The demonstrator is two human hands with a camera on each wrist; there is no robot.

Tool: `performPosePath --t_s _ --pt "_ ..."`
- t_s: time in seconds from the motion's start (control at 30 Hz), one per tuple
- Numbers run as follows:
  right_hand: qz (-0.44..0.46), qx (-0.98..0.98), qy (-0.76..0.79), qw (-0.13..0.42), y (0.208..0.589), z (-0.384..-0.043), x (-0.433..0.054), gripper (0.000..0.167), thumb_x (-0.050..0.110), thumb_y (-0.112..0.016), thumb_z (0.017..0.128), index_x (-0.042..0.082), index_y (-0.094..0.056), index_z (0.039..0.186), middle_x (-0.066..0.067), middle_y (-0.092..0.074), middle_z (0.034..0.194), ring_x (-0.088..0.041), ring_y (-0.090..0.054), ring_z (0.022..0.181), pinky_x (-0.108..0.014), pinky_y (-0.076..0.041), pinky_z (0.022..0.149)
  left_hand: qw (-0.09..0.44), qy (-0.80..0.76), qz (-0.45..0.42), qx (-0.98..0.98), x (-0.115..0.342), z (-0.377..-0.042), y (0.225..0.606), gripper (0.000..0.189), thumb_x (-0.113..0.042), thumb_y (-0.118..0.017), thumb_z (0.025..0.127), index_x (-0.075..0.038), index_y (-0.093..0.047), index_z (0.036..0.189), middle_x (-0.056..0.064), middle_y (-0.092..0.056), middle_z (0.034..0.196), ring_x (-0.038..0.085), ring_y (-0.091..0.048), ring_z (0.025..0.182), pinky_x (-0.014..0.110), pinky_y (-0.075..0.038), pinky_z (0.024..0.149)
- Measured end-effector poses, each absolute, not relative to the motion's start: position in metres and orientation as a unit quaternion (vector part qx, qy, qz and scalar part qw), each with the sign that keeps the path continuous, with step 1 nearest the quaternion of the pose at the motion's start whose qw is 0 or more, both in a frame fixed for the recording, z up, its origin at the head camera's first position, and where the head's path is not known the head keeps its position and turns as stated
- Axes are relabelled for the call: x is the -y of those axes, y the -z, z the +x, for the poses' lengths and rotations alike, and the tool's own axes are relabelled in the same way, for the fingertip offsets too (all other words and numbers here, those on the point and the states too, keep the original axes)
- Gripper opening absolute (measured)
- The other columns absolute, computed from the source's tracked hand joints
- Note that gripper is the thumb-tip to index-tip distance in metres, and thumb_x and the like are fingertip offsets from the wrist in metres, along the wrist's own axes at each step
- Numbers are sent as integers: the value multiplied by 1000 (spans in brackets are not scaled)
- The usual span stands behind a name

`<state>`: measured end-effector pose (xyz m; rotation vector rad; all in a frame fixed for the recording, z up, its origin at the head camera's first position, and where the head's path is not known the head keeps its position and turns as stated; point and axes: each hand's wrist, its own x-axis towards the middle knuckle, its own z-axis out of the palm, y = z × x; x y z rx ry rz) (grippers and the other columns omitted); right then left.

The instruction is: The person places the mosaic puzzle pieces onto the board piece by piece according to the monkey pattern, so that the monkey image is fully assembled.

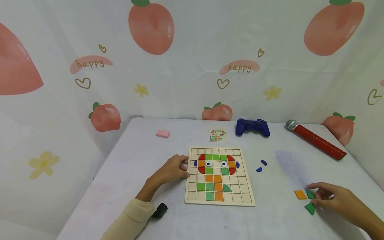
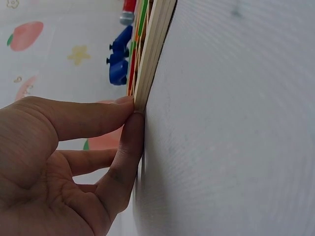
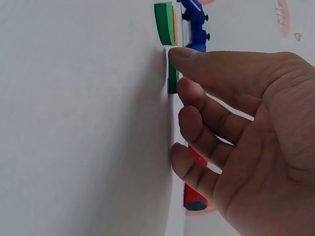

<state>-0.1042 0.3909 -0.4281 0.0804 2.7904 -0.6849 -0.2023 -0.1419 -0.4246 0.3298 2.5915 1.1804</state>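
Note:
A square wooden grid board [image 1: 237, 198] lies flat, partly filled with coloured tiles that form an animal figure. My left hand [image 1: 175, 168] grips the board's left edge; in the left wrist view the thumb [image 2: 98, 118] and index finger meet at its wooden rim. At the right side my right hand [image 1: 336, 196] has thumb and index finger at opposite ends of a small green piece [image 1: 310, 194], which lies on the table, the other fingers loosely curled. Beside it are an orange square tile [image 1: 300, 195] and a green quarter-round piece [image 1: 310, 209].
Two blue half-round pieces [image 1: 263, 163] lie right of the board. Behind it are a pattern card [image 1: 218, 135], a pink block [image 1: 163, 134], a blue game controller [image 1: 253, 127] and a red microphone [image 1: 318, 140]. A black object [image 1: 160, 210] sits by the left sleeve.

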Motion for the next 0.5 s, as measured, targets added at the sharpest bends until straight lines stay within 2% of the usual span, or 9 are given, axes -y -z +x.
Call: performPosePath --t_s 0.13,0.37,0.5 --pt "40 -960 234 145 428 -102 -390 42 19 -78 93 -6 -68 125 2 -58 84 -18 -54 84 -26 -44 63 136 -408 118 -895 142 -202 424 65 0 -84 85 8 -58 145 8 -63 119 17 -65 99 31 -60 84" --pt "17 -970 211 118 423 -105 -394 45 26 -81 93 -2 -71 126 3 -66 89 -15 -55 84 -24 -46 64 135 -407 120 -895 143 -202 424 65 0 -84 85 8 -58 145 8 -63 119 17 -65 99 31 -60 84" --pt "23 -969 211 129 423 -110 -393 47 29 -82 92 -4 -71 123 2 -68 93 -19 -57 88 -26 -49 65 135 -406 119 -896 142 -202 424 66 0 -85 86 7 -58 145 8 -62 119 17 -64 99 31 -60 84"
